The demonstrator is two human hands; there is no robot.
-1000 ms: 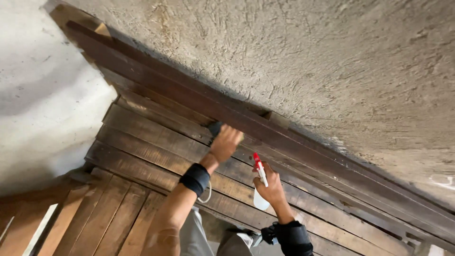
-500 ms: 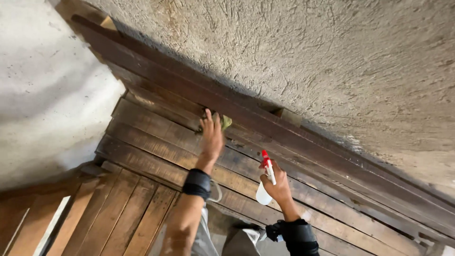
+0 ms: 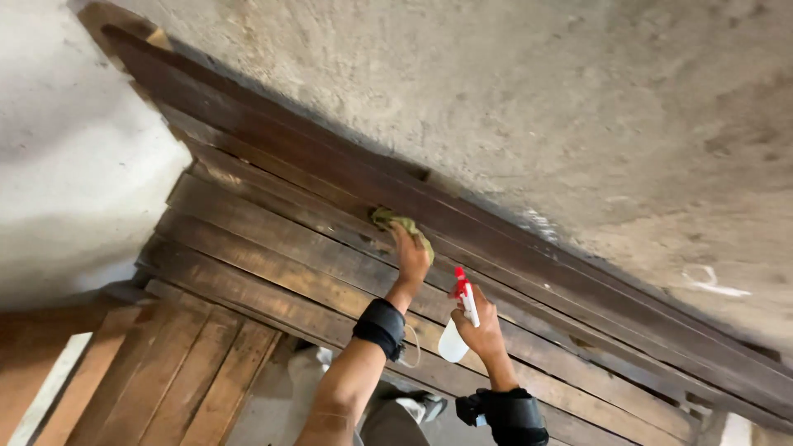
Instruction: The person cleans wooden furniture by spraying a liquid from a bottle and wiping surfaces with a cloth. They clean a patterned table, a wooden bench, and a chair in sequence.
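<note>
Left hand (image 3: 410,258) was reaching up, fingers flat and pressing a yellow-green cloth (image 3: 399,223) against the dark wooden planks (image 3: 273,239). The cloth was crumpled, sitting at the seam between two planks, just below the long dark top beam (image 3: 330,157). Palm on top of it, so the grip was more a flat press than a pinch.

Right hand (image 3: 477,324) was wrapped around a spray bottle (image 3: 457,330), held just beside the left forearm, near the planks but not touching them. Red trigger head up at the top, white body hanging below the fist. Body was opaque, so couldn't tell how full it was or what was inside. Nozzle direction was hard to read.

Both wrists had black bands: one on the left (image 3: 380,328), one on the right (image 3: 505,413). A thin pale cord looped down by the left band.

Planks ran diagonally across the view, worn and streaked, with gaps between some. Rough grey plaster wall (image 3: 537,99) above the beam, paler plaster (image 3: 66,165) to the left. Lighter brown boards (image 3: 165,372) at lower left.
</note>
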